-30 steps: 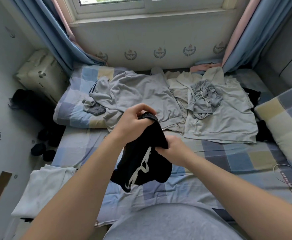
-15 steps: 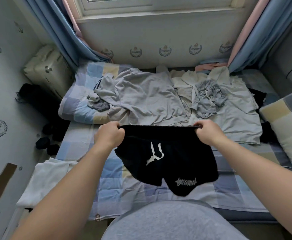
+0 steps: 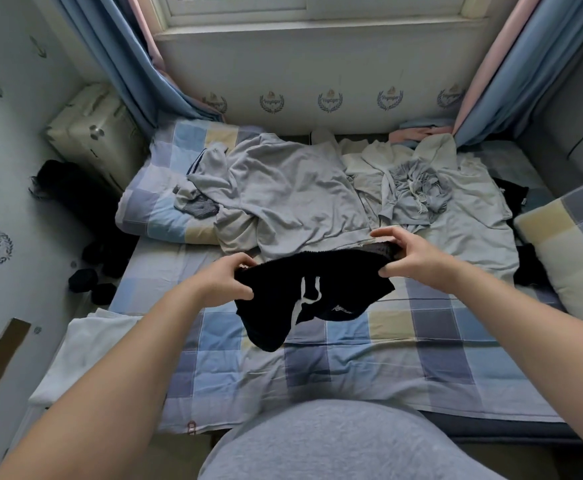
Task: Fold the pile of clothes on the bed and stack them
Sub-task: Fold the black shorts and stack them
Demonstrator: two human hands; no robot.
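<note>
A pair of black shorts [image 3: 312,296] with a white drawstring hangs in the air above the checked bed [image 3: 404,344]. My left hand [image 3: 226,280] grips the left end of its waistband and my right hand [image 3: 409,252] pinches the right end. The legs of the shorts droop and bunch below. Behind them lies the unfolded pile: a grey top [image 3: 283,192], a pale cream top [image 3: 466,209] and a crumpled grey garment [image 3: 411,190] on it. A small dark striped piece [image 3: 198,206] lies at the pile's left edge.
A folded white cloth [image 3: 86,355] lies at the bed's near left corner. A checked pillow [image 3: 574,247] stands at the right, with black clothing [image 3: 510,194] beside it. A cream suitcase [image 3: 96,133] and dark items [image 3: 86,278] sit on the floor left. Curtains hang at both back corners.
The shorts were bunched between my hands, then stretched wide by the waistband. Now my hands are a little closer together and the shorts sag and bunch more.
</note>
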